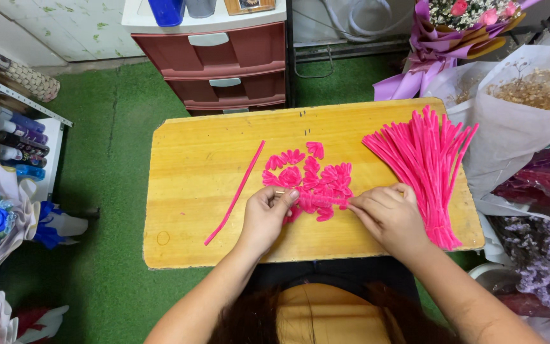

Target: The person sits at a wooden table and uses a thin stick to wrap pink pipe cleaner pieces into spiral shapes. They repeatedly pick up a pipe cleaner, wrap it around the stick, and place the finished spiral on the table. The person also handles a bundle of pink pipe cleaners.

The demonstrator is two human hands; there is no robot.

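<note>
fingers: both hands pinching pink pipe cleaner (319,201) | left hand (267,215) | right hand (386,213) | cleaner spans between fingertips, over table (186,242)

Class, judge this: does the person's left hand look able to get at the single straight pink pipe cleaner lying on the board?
Probably yes. The straight pipe cleaner lies bare on the board just beside the left hand, nothing between, though that hand now pinches a pink piece.

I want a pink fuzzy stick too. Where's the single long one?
The single pink stick lies slanted on the yellow board, just left of the left hand.
</note>
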